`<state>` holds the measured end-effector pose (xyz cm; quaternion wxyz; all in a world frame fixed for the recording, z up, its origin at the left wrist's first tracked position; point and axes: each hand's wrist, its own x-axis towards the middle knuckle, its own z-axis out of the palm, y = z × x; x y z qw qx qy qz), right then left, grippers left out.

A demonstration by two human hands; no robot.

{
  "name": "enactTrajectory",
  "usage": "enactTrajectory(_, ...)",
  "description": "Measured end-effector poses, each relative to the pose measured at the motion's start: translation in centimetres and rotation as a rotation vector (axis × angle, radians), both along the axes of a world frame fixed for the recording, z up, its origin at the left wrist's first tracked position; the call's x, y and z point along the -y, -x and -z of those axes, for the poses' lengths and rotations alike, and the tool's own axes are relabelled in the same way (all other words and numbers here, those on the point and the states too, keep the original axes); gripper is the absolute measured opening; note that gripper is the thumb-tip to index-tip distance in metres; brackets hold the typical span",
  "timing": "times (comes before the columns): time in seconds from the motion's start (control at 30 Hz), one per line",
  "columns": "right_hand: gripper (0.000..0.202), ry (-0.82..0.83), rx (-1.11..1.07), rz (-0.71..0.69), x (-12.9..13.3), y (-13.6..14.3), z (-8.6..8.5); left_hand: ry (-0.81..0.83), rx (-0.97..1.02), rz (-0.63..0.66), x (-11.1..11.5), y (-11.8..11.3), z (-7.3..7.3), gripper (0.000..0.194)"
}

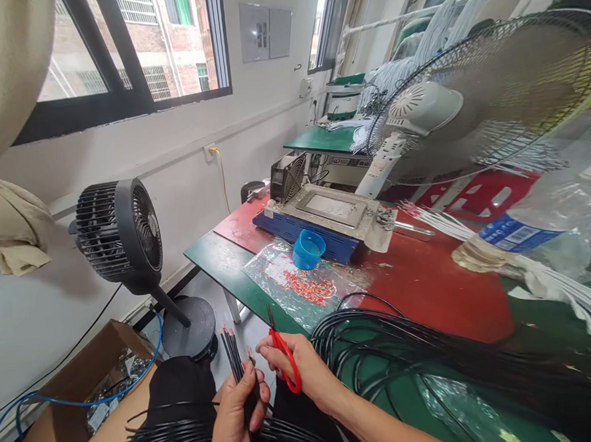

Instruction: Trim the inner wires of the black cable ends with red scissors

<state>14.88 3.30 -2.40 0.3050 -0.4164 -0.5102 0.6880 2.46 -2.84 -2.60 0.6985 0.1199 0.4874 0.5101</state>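
- Worktop (404, 288), green with red mat, ahead and to the right.
- Cable coil (382, 336), black, on worktop, right of both hands.
- Black wires (232, 351) upright in left hand, copper-coloured tips up, near worktop's front edge.
- Left hand (239, 404): grip closed round black wires.
- Right hand (302, 367): grip closed on red scissors (287, 361), blades pointing away, fingertips near wire tips.

The black cables (232, 351) stand upright in a slim bunch above the left hand (239, 408), reddish at their tips — one or more lean apart, ends bared, just beside the right hand's (305, 370) fingertips. From that hand, the red-handled scissors (285, 360) point up and away — dark blades narrow, handle loop over the palm.
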Motion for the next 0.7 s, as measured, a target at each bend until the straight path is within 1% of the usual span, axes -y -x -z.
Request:
enactTrajectory(0.1, 0.037, -0.012, -0.036, -0.065, 0.0, 0.0, -0.2, -0.014, -0.038, 0.012, -0.1, -0.4, -0.4, 0.023)
enactTrajectory(0.2, 0.039, -0.062, -0.015, -0.118, 0.1, -0.1, -0.5, -0.029, -0.074, 0.018, -0.1, -0.6, -0.7, 0.021)
enactTrajectory(0.33, 0.036, -0.196, 0.089, -0.068, 0.3, -0.1, -0.9, -0.024, -0.123, 0.022, 0.0, -0.8, -0.7, 0.023)
enactTrajectory(0.43, 0.027, -0.401, 0.278, 0.018, 0.7, -0.2, -0.7, -0.024, -0.133, 0.011, 0.1, -0.9, -0.6, 0.02)
enactTrajectory(0.53, 0.025, -0.719, 0.477, 0.069, 1.0, -0.1, -0.1, -0.037, -0.14, 0.01, 0.0, -0.9, -0.4, 0.019)
enactTrajectory(0.6, 0.026, -0.916, 0.51, 0.051, 1.0, -0.1, 0.0, -0.04, -0.144, -0.01, 0.0, -0.7, -0.2, 0.019)
enactTrajectory(0.63, 0.026, -0.978, 0.503, 0.026, 0.9, -0.1, 0.0, -0.036, -0.138, -0.026, 0.0, -0.5, -0.1, 0.019)
enactTrajectory(0.7, 0.022, -1.023, 0.498, -0.026, 0.8, -0.1, -0.4, -0.022, -0.092, -0.076, -0.1, 0.2, 0.0, 0.018)
